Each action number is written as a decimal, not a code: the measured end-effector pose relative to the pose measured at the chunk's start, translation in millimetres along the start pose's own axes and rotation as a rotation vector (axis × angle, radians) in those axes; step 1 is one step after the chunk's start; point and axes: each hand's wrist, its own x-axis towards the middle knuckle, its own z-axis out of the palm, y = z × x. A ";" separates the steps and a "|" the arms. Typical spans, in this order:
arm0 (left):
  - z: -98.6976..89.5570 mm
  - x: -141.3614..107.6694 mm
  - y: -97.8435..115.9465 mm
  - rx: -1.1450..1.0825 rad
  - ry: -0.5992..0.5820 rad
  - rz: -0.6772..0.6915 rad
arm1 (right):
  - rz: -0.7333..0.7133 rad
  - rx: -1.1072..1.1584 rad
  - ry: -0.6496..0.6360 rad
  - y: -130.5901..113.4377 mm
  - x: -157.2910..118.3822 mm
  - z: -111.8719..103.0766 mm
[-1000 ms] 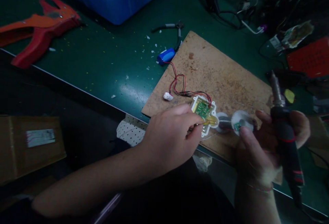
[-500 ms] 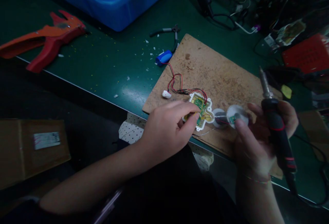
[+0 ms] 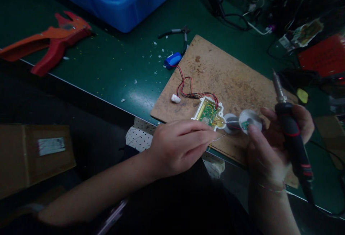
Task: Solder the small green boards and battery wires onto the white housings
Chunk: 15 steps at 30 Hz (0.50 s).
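Observation:
A white plastic housing (image 3: 198, 114) with a green circuit board (image 3: 208, 111) inside lies on the brown board. My left hand (image 3: 180, 147) is closed in a pinch at the housing's near edge; what its fingertips hold is hidden, though a thin yellow end shows below them. My right hand (image 3: 269, 152) grips a soldering iron (image 3: 289, 130), its metal tip pointing up. The thumb of that hand lies against a small green piece at a pale solder spool (image 3: 250, 116). Red and black wires lead from the housing to a blue cylindrical battery (image 3: 173, 60) and a white connector (image 3: 175, 98).
The brown board (image 3: 226, 73) rests on a green table (image 3: 113, 73). Small pliers (image 3: 178, 32) lie behind the battery. Orange-red cutters (image 3: 59, 41) lie at the left edge, and a blue bin (image 3: 129, 12) stands behind. Cables and a red box (image 3: 320, 57) crowd the right.
My left hand has drawn back from the circuit board towards the housing's near edge, uncovering more of the board. My right hand keeps its hold on the soldering iron. The view has shifted slightly.

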 end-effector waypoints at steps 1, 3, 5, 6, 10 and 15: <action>0.5 -1.4 0.3 0.017 -0.031 0.042 | 0.004 0.000 0.004 -0.4 -0.1 0.0; 2.2 -3.0 1.0 0.075 -0.084 0.120 | 0.013 -0.001 0.012 -1.0 -0.3 -0.1; 4.3 -3.3 1.4 0.153 -0.106 0.175 | 0.017 -0.008 0.015 -1.6 -0.4 -0.2; 5.2 -3.3 1.3 0.188 -0.108 0.193 | 0.018 -0.016 0.014 -1.8 -0.5 -0.2; 5.6 -3.2 0.2 0.238 -0.145 0.224 | -0.010 -0.048 0.007 -0.7 -0.1 -0.6; -0.5 -2.2 0.6 0.246 -0.255 0.225 | -0.018 -0.034 0.004 0.2 0.2 -0.9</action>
